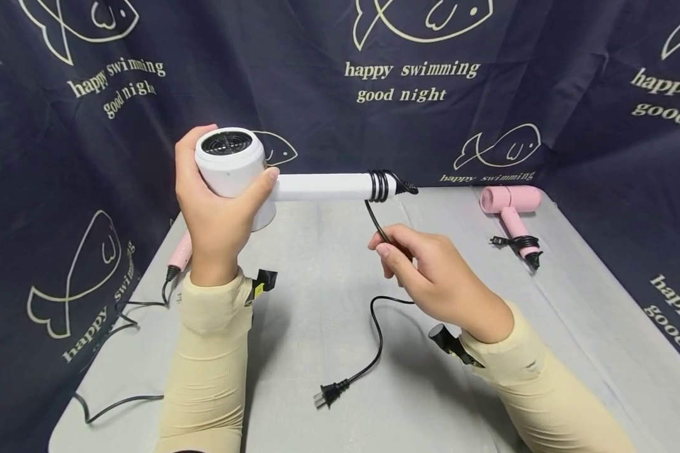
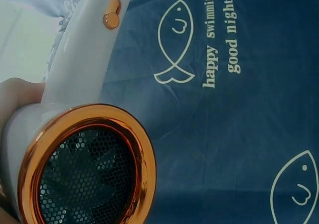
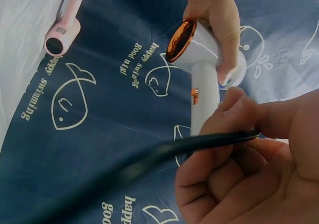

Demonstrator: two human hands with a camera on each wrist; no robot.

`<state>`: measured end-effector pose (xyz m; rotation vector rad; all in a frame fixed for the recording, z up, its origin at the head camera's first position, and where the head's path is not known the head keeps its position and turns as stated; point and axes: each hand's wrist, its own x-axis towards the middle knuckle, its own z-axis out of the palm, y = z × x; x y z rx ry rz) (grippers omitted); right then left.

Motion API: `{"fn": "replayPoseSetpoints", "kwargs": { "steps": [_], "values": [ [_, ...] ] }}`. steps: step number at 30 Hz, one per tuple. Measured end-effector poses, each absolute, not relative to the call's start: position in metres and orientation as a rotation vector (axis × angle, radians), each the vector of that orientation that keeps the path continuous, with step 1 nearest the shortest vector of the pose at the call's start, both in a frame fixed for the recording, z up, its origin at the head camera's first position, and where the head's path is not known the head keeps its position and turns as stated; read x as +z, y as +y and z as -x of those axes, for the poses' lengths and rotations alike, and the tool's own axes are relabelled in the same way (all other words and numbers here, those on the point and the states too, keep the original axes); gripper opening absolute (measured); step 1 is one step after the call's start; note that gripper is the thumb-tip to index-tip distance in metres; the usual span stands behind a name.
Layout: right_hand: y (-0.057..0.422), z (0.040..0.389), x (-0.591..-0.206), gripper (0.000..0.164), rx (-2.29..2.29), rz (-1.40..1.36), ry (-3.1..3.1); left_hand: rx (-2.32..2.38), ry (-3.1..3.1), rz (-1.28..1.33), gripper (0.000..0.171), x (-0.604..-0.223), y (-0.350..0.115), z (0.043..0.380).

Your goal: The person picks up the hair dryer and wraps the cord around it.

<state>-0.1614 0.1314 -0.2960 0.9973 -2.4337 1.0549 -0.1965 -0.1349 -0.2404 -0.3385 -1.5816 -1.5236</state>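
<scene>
A white hair dryer (image 1: 323, 187) is held up above the table by my left hand (image 1: 218, 214), which grips its round head with the handle pointing right. In the left wrist view a copper-coloured ring (image 2: 147, 159) frames the grille, and a copper switch (image 2: 111, 20) sits on the handle. Several turns of black cord (image 1: 379, 186) wrap the handle's end. My right hand (image 1: 436, 270) pinches the cord between thumb and fingers below the handle. From that hand the loose length runs down to a two-pin plug (image 1: 331, 394) lying on the table.
At the right back of the table (image 1: 311, 270) lies a pink hair dryer (image 1: 512, 207), its cord wound round its handle. Another pink hair dryer (image 1: 180, 251) is partly hidden behind my left arm, its black cord trailing along the left edge. Dark curtains (image 1: 317, 63) printed with fish surround the table.
</scene>
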Motion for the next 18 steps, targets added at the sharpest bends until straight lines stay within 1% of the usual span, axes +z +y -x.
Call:
{"fn": "replayPoseSetpoints", "kwargs": {
  "steps": [12, 18],
  "values": [
    [0.1366, 0.1578, -0.2899, 0.013, 1.092, -0.982, -2.342, -1.387, -1.767, 0.312, 0.065, -0.2404, -0.1338, 0.1927],
    [0.1411, 0.1613, -0.2876, 0.011, 1.044, -0.934, -2.308, -1.360, -1.834, 0.413, 0.067, -0.2404, -0.1341, 0.1915]
  ]
}}
